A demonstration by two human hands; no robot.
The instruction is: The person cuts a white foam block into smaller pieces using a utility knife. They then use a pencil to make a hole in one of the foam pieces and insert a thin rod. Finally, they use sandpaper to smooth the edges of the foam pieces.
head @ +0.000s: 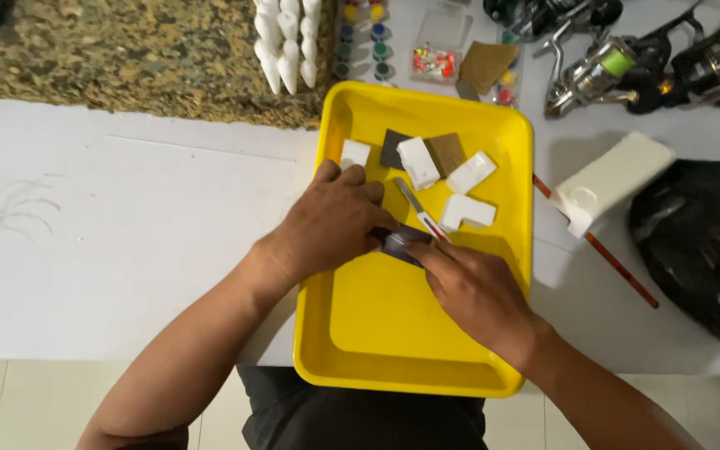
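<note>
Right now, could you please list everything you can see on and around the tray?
Yellow plastic tray: one, on the white table.
White foam blocks: about four, upper part of the tray.
Dark sandpaper squares: two, grey and brown, among the blocks.
Craft knife: one, pale blade, mid-tray.
Large white foam block: one, right of the tray.
Red stick: one, right of the tray.
Fishing reels: several, top right.
Black bag: one, far right.
Left hand: over a dark sheet.
Right hand: fingers on that sheet.
</note>
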